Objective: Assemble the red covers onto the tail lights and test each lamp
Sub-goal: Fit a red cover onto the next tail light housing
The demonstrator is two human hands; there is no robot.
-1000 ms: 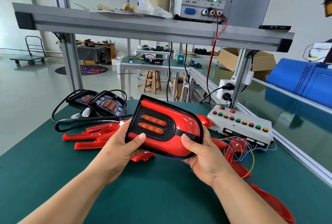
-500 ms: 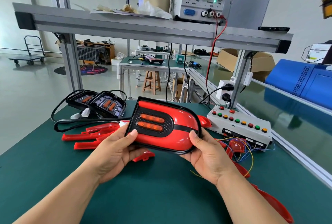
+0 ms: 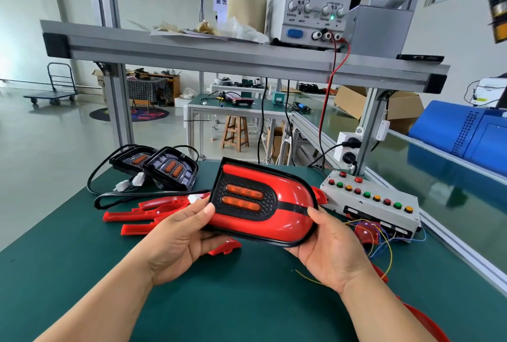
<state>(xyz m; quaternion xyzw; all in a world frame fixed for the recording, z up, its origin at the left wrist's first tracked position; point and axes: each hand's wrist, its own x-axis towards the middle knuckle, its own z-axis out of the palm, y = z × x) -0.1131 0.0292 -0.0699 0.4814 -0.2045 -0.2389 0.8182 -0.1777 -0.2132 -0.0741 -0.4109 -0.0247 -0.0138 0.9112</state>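
Note:
A tail light [image 3: 288, 201] with a glossy red cover and two orange lenses in a black grille is held above the green mat. My left hand [image 3: 181, 234] grips its left end, thumb on the grille's edge. My right hand [image 3: 329, 248] holds the right end from below, thumb on the black rim. Its black cable [image 3: 142, 196] trails left. Two uncovered black tail lights [image 3: 162, 167] lie at the back left. Loose red covers [image 3: 145, 212] lie under and left of the held lamp. A white test box [image 3: 370, 204] with coloured buttons sits at the right.
A power supply [image 3: 315, 1] on the aluminium shelf [image 3: 219, 53] reads 0.000 and 12.00, with a red lead [image 3: 327, 100] running down. Coloured wires [image 3: 381, 237] spill from the test box. More red covers [image 3: 428, 319] lie at the lower right. A blue case [image 3: 463, 133] stands beyond the right rail.
Both hands have tilted the tail light flatter and lowered it slightly, so its face points more upward. My grip stays the same.

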